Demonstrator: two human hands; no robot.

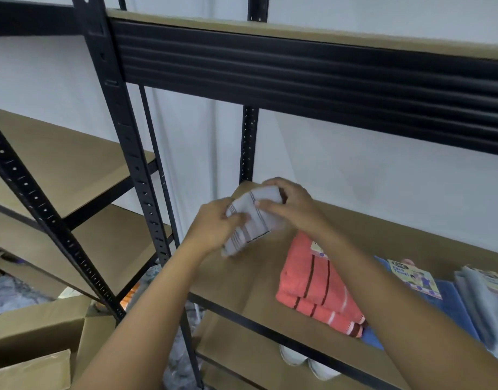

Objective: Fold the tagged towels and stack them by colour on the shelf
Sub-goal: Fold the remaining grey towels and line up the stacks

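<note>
A folded white towel (253,220) with thin dark stripes is held just above the left end of the brown shelf board (242,277). My left hand (214,223) grips its near left side, and my right hand (287,201) grips its far right end, fingers curled over the top. To the right on the same board lies a folded coral towel (315,288) with dark stripes. Beyond my right forearm lies a blue towel (450,302) bearing a paper tag (416,277), and a grey towel (487,302) sits at the right edge.
A black metal upright (135,175) stands left of the shelf, and a black beam (298,71) of the upper shelf runs overhead. Open cardboard boxes (45,333) sit at the lower left. White shoes (309,364) lie on the shelf below.
</note>
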